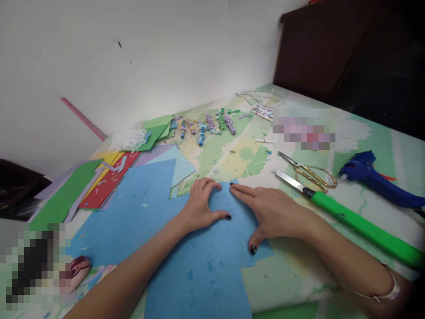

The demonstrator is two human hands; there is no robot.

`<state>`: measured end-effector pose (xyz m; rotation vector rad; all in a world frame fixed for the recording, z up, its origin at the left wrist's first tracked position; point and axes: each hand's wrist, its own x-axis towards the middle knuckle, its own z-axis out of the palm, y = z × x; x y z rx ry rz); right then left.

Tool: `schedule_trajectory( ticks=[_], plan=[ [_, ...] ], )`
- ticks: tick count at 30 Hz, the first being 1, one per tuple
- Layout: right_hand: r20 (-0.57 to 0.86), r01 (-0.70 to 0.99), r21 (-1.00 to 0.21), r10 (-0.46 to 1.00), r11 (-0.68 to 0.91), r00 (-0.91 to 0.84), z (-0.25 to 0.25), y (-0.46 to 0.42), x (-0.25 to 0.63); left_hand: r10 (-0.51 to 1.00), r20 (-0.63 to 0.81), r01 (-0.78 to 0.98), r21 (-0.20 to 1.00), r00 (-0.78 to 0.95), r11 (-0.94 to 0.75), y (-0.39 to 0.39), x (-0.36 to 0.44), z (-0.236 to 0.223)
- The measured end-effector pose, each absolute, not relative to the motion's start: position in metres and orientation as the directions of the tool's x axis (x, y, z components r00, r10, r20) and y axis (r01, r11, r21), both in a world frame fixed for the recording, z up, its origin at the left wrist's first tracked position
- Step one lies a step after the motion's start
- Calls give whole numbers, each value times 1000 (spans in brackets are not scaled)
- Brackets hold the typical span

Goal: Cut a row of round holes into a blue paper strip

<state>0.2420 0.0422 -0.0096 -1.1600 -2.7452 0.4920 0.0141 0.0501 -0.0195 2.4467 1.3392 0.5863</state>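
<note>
My left hand [202, 206] rests on blue paper [199, 274], fingers bent at the tips and the thumb held apart. Facing it, my right hand [272, 210] lies near the right edge of the same paper, with its fingers stretched forward and its thumb spread. I see nothing held in either hand. More blue paper [126, 212] spreads out to the left of my left hand. Right of my right hand are a green-handled utility knife [352, 217] with its blade out and gold-handled scissors [305, 170].
A blue glue gun [378, 177] lies at the right. Toward the wall are several decorated paper rolls [210, 124], white markers [262, 113], tangled white string [128, 141] and green sheets [157, 133]. Red paper [109, 184] lies left, and small scraps dot the patterned tablecloth [282, 283].
</note>
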Motion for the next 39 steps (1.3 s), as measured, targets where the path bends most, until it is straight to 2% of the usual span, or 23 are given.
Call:
schedule_trajectory(
  ticks=[21, 34, 39],
  plan=[
    [-23, 680, -350, 720, 644, -693, -10, 42, 241, 807, 240, 714, 376, 540, -590, 49, 13, -20],
    [-10, 671, -361, 717, 648, -697, -10, 41, 241, 799, 202, 778, 191, 566, -599, 34, 18, -15],
    [-28, 678, -377, 724, 631, -689, -8, 42, 241, 789, 183, 759, 217, 587, -614, 26, 20, -20]
  ],
)
